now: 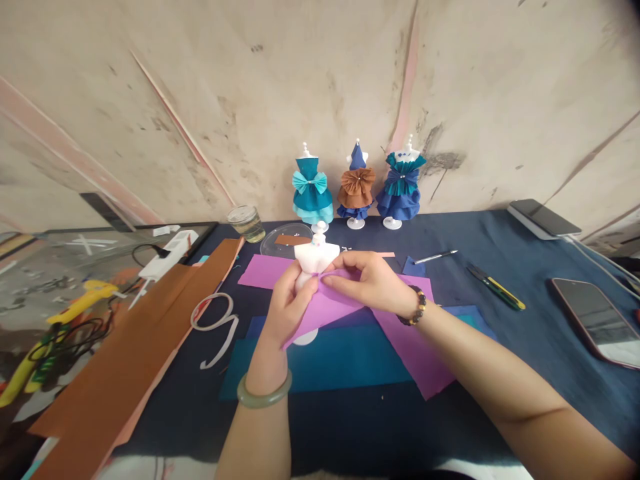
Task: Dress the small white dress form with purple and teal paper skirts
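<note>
Left grip [286,303] and right grip [373,283] pinch purple sheet [330,308] at the form [319,253], apparently pleating; next probably needs tight folds

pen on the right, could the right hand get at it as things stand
Probably yes: the pen lies to the right of the right hand, with nothing seen covering it. But the hand pinches the purple piece at the white dress form, so would likely need to let go.
</note>
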Action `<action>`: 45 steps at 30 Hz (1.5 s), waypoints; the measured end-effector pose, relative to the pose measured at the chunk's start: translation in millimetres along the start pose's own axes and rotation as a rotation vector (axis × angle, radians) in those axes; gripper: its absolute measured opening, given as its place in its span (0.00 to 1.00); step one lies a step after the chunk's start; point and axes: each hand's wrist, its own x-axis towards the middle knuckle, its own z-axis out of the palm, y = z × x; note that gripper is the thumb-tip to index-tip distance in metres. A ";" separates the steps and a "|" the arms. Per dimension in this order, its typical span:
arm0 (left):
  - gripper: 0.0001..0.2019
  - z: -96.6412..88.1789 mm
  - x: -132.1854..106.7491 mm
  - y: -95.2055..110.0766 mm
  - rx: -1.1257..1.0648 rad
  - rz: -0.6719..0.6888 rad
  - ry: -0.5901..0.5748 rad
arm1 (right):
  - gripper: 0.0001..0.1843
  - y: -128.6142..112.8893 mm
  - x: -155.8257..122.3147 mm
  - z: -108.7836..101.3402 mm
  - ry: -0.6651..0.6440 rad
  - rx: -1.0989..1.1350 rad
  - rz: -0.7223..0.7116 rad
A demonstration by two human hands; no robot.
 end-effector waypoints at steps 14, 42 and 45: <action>0.14 0.0 0.3 -5.2 0.089 0.090 0.012 | 0.08 0.9 -1.8 8.3 0.095 0.028 0.011; 0.13 1.1 0.0 -6.6 0.125 0.058 0.085 | 0.05 2.9 0.3 3.3 0.007 0.100 -0.144; 0.13 1.0 -0.8 -7.3 0.121 0.050 0.098 | 0.04 3.5 0.4 3.8 0.047 0.102 -0.110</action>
